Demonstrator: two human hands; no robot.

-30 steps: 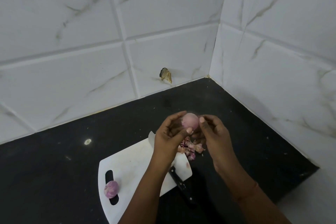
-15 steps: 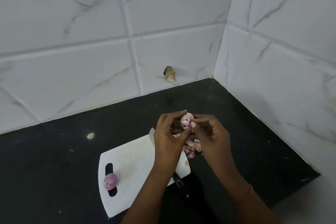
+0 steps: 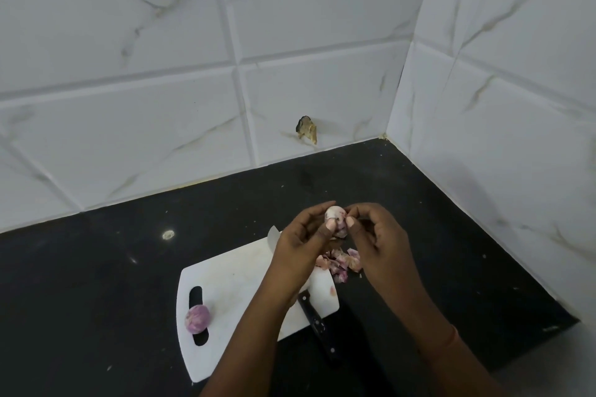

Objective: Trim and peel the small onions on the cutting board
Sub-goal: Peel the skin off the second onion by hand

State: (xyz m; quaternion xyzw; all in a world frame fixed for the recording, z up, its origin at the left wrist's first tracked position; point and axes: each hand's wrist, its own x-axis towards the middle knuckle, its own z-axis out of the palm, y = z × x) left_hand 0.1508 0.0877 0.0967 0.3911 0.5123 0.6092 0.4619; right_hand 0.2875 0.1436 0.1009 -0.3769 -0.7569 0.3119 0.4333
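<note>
Left hand (image 3: pixel 301 243): I'm gripping the onion (image 3: pixel 336 223).
Right hand (image 3: pixel 377 240): I'm pinching its skin at 3 o'clock.
Risk: slick onion slipping, I judge, onto the peels (image 3: pixel 342 263).

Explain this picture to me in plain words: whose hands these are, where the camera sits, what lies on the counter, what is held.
No machine here: a person wears a camera on the head, looking down at their own hands. The left hand holds a small onion in the air while the right hand pinches at its skin. Below, on the black counter, lies a white cutting board with another onion by its handle slot. Peel scraps sit at the board's far right corner, and a black-handled knife lies across its right edge.
</note>
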